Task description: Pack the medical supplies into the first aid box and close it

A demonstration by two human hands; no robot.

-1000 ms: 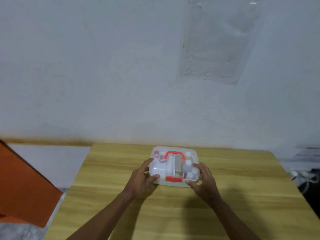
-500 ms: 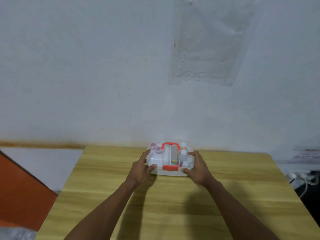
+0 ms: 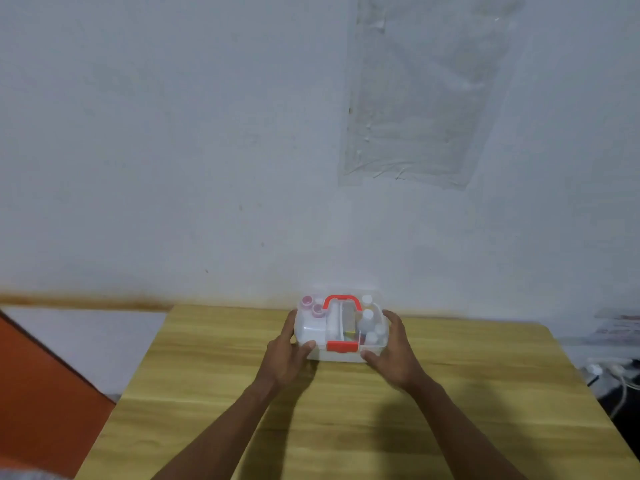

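head, change: first aid box (image 3: pixel 339 327) pushed further back on wooden table (image 3: pixel 485 393), now near wall edge; lid down, red latch (image 3: pixel 342 346) looks shut, so task near done
hands: left hand (image 3: pixel 284 358) and right hand (image 3: pixel 394 355) cupped against box sides
hidden: far fingers behind box; bottles (image 3: pixel 367 317) inside blurry; latch engagement unclear

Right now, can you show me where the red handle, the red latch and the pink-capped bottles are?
red handle (image 3: pixel 341 298): head view, on the top bar of the arch.
red latch (image 3: pixel 342 346): head view, centre of the clasp on the box's near wall.
pink-capped bottles (image 3: pixel 307 301): head view, on the farther bottle's cap.
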